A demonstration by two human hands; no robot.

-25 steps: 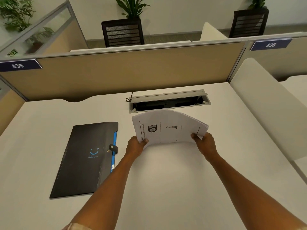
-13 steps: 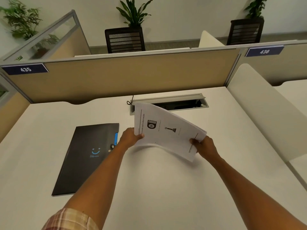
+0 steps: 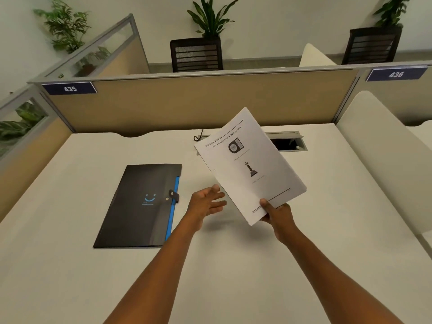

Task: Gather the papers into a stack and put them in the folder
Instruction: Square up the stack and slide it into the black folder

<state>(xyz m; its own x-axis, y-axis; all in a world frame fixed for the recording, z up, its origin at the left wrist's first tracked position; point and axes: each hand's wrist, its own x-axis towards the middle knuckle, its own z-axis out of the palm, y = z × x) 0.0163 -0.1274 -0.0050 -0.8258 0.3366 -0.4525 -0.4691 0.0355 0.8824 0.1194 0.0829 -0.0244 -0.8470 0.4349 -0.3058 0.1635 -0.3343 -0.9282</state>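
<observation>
My right hand (image 3: 277, 212) grips the bottom edge of a stack of white printed papers (image 3: 250, 164) and holds it tilted up above the white desk (image 3: 233, 265). The top sheet shows a heading, a logo and a trophy picture. My left hand (image 3: 207, 203) hovers open just left of the stack, fingers spread, touching nothing that I can make out. A black folder (image 3: 138, 206) with a blue edge strip and a snap tab lies flat and closed on the desk, to the left of my left hand.
A grey cable tray (image 3: 289, 142) is set into the desk behind the papers. A beige partition (image 3: 187, 106) bounds the desk's far side, with labels 435 and 436. A white divider (image 3: 378, 148) stands at the right. Chairs and plants are beyond.
My left hand has let go of the stack and drawn back, open. My right hand has swung the papers upright, to the right and higher.
</observation>
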